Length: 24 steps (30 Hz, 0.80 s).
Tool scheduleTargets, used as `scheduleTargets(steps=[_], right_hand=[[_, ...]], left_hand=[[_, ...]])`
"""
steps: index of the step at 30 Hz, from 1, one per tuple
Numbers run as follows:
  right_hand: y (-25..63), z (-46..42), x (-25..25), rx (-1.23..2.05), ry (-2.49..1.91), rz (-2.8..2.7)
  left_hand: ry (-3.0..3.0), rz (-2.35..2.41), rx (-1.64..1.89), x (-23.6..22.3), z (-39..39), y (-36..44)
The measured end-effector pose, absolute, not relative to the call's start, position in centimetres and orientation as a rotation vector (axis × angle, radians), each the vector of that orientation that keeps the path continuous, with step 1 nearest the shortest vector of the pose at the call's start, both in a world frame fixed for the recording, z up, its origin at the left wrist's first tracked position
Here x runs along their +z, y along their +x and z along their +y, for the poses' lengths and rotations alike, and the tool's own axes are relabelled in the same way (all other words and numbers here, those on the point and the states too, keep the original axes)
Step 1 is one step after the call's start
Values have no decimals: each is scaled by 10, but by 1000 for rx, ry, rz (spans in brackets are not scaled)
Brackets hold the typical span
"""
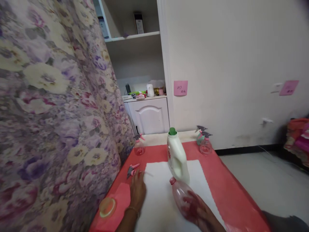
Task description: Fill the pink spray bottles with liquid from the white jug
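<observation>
My right hand [201, 211] is wrapped round a clear pink spray bottle [180, 193] that has no spray head on it. The bottle is tilted, its neck pointing up and left beside the large pale-green jug [178, 161]. A green piece sits in the jug's uncapped-looking mouth. My left hand [138, 190] is stretched over the left edge of the white sheet [156, 193], its fingertips right by a grey and pink spray head [132, 170] with a thin tube. Whether they touch it, I cannot tell.
A pink spray bottle [139, 146] stands at the back left; another clear one [205, 146] and a green one [200, 137] stand at the back right. A tape roll [107, 207] lies on the red tablecloth [241, 206]. A floral curtain [72, 112] hangs along the left.
</observation>
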State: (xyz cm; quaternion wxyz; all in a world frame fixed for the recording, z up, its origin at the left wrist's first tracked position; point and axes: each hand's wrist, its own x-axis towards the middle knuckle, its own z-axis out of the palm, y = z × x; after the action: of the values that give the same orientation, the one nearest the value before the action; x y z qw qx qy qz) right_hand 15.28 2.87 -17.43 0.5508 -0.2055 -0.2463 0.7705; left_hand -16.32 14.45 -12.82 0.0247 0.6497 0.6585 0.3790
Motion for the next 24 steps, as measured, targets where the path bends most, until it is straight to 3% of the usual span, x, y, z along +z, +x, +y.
scheduleTargets(steps=[15,24], right_hand=[[152,27,-170,1841,-448,-562],[150,33,-186,1800,-487,-574]], left_hand=[[2188,2112,756,-126,152,-192],[2162,2134,856,-121,143,-188]])
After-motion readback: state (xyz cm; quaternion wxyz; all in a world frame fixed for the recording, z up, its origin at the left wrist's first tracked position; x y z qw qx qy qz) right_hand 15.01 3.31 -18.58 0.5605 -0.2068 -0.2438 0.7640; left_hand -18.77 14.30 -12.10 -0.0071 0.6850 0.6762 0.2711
